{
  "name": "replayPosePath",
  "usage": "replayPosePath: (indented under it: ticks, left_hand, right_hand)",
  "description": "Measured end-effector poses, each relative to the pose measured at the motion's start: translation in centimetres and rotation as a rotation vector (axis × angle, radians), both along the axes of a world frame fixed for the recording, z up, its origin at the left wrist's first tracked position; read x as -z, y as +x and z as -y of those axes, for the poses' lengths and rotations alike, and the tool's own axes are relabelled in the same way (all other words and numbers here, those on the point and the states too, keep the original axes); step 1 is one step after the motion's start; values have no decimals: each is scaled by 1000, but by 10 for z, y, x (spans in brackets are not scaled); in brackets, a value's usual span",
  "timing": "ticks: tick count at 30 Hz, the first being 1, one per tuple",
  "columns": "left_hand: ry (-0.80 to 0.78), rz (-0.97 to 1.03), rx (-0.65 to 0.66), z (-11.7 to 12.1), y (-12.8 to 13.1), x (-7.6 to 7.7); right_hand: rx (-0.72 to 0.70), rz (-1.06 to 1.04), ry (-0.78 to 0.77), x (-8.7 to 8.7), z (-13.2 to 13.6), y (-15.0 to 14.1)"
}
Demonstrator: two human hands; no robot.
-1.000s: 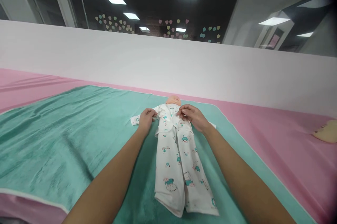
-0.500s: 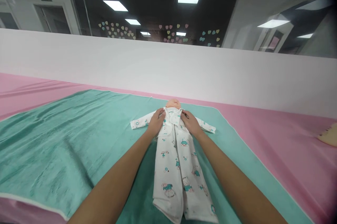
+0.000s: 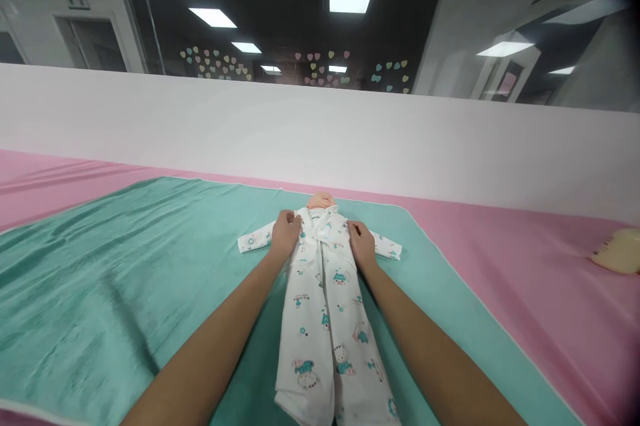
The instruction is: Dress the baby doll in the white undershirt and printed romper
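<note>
A baby doll (image 3: 321,201) lies on its back on a teal blanket (image 3: 165,259), head toward the wall. It is dressed in a white baby romper (image 3: 307,319) printed with small teal and pink figures. The romper's sleeves are spread out to both sides, and its long lower part reaches toward me with a split down the middle. At the chest's left edge, my left hand (image 3: 286,234) is closed on the cloth with curled fingers. My right hand (image 3: 362,243) grips the opposite edge below the shoulder, its fingertips partly hidden. The doll's body is covered by the cloth.
Pink sheeting (image 3: 500,246) surrounds the blanket. A low white wall (image 3: 320,139) runs across behind it. At the far right lies a pale yellow object (image 3: 617,251), partly cut off. Beyond the wall is a dark window (image 3: 280,6) with heart stickers.
My hands have moved apart from the collar toward the chest's outer edges and slightly down. The view has shifted a little, so the scene sits further left and the back wall lower.
</note>
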State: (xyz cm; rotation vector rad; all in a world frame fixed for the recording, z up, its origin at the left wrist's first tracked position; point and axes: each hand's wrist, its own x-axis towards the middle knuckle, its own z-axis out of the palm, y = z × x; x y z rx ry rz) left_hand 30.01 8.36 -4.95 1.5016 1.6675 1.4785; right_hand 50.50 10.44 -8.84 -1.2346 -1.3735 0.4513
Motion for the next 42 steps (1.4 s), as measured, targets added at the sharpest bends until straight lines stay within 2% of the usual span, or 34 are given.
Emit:
replayPosePath:
  ticks: [4,9,11,14,15,16,17,19,22,25,28,33,37,42]
  left_hand:
    - [-28,-13,41,-12,-1,-9]
    - [-36,80,144,-28,16,-27]
    - [-19,233,271,-26,25,-38]
    - [27,485,613,-19,29,-54]
    - [53,513,680,-17,27,-59]
    - [81,516,693,-15,24,-62]
    - [102,503,653,-15,20,-65]
    - [90,432,488,-18,10,-68]
    - [-34,238,351,-27,-2,-66]
    - [-90,-10,342,-35,-5,-62]
    - [-59,-151,334,-37,0,-57]
    - [25,-221,329,-31,22,-45]
    - [56,-312,228,-31,38,-31]
    - [0,-262,195,-43,34,-23]
  right_hand:
    - [-31,71,33,4,3,-1]
    - [-34,102,47,2,6,-3]
    - [-34,101,44,3,6,-2]
    - [-43,82,35,4,5,-2]
    - [-47,72,30,4,6,-3]
    - [-50,61,33,2,8,-4]
    - [-56,53,51,-1,11,-6]
    - [-85,71,135,-12,22,-12]
    - [-188,243,262,-32,49,-22]
    - [-286,528,272,-45,74,-29]
    - [-274,664,279,-46,84,-30]
    - [-344,669,295,-43,88,-33]
    - [-426,651,208,-46,102,-33]
    - [-463,603,229,-47,115,-30]
